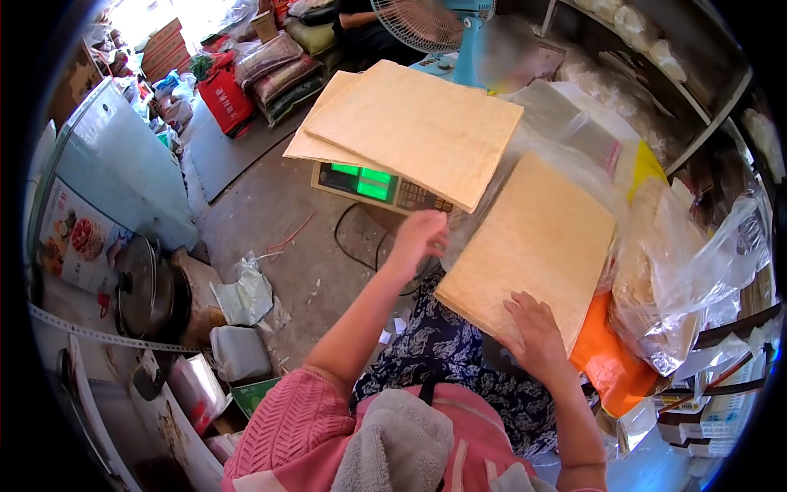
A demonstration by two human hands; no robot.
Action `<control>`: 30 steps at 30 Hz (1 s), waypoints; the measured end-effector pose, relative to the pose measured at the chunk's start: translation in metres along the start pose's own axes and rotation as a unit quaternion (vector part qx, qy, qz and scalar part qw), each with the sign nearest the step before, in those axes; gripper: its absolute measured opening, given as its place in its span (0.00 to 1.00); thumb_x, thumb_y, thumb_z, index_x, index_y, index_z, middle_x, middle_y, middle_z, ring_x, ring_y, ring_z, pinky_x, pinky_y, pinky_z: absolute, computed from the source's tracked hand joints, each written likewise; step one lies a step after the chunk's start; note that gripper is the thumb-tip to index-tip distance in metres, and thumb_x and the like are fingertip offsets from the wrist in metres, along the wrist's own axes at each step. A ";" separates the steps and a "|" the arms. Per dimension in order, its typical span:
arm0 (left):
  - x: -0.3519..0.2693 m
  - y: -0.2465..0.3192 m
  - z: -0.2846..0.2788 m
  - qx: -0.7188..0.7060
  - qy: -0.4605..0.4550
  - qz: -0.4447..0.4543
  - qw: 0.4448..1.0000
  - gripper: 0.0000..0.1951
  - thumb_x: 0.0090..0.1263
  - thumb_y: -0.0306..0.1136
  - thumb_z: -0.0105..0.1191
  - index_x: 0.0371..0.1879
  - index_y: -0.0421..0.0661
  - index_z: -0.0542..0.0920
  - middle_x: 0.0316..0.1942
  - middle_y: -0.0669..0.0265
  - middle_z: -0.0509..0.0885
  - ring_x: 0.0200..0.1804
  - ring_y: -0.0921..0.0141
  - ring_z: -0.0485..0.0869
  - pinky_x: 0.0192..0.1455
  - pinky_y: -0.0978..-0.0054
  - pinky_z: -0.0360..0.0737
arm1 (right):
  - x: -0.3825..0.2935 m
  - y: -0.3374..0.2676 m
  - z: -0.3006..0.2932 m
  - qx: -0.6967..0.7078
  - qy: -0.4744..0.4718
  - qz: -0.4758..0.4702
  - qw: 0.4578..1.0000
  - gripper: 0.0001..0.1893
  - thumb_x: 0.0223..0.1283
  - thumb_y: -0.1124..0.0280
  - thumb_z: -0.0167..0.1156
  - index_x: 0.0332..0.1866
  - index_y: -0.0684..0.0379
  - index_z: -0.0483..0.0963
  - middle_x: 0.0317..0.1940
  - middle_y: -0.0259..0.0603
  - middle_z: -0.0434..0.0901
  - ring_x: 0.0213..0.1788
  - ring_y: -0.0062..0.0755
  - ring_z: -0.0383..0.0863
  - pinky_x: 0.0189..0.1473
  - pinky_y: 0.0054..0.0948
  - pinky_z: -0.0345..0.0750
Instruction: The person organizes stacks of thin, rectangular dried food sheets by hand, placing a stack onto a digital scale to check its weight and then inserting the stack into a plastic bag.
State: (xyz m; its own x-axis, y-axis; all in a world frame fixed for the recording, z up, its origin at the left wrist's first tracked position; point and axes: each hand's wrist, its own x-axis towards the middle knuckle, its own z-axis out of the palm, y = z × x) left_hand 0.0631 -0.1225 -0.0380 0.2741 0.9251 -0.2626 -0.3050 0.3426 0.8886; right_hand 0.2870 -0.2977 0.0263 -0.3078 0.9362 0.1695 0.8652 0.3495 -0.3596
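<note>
My right hand (532,332) rests, fingers spread, on the near end of a stack of tan rectangular sheets (535,227). The stack lies at a slant in front of me, partly over plastic wrapping. My left hand (421,240) hovers near the keypad corner of an electronic scale (375,189), its fingers loosely bent and nothing visible in them. On top of the scale lie more tan sheets (418,120), turned at differing angles and overhanging the platform. The scale's green displays are lit; its platform is hidden beneath the sheets.
A blue fan (470,49) stands behind the scale. Right of the stack are a clear plastic bag (664,264) of tan pieces and an orange bag (615,363). A lidded pot (144,289) is at left; a black cable (344,237) crosses the floor. Another person (363,31) sits beyond.
</note>
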 end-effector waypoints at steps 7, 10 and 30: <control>-0.010 -0.008 0.016 0.063 -0.033 0.015 0.997 0.16 0.67 0.38 0.55 0.48 0.41 0.75 0.38 0.66 0.80 0.37 0.73 0.80 0.35 0.78 0.76 | 0.006 0.005 0.021 -0.084 -0.017 0.013 0.996 0.32 0.47 0.57 0.66 0.56 0.62 0.68 0.57 0.47 0.70 0.60 0.46 0.69 0.61 0.44 0.64; -0.018 -0.024 0.017 0.106 -0.034 0.051 0.993 0.14 0.67 0.33 0.54 0.48 0.39 0.77 0.37 0.67 0.80 0.38 0.76 0.79 0.36 0.79 0.76 | 0.003 0.014 0.023 -0.073 -0.008 0.015 0.997 0.30 0.48 0.60 0.66 0.56 0.63 0.68 0.56 0.49 0.72 0.57 0.47 0.72 0.58 0.40 0.68; -0.078 -0.035 0.044 0.455 -0.088 0.370 0.805 0.08 0.63 0.26 0.53 0.38 0.38 0.79 0.42 0.54 0.80 0.46 0.57 0.78 0.51 0.67 0.73 | -0.003 0.024 0.007 0.156 0.121 0.106 0.975 0.12 0.57 0.69 0.59 0.44 0.64 0.72 0.42 0.45 0.78 0.40 0.42 0.80 0.39 0.32 0.78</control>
State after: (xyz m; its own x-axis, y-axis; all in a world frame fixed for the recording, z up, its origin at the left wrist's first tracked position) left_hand 0.0925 -0.2142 -0.0319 0.4746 0.7557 0.4514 0.3281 -0.6277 0.7059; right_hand 0.3054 -0.2918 0.0110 -0.0012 0.9658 0.2593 0.7254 0.1793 -0.6645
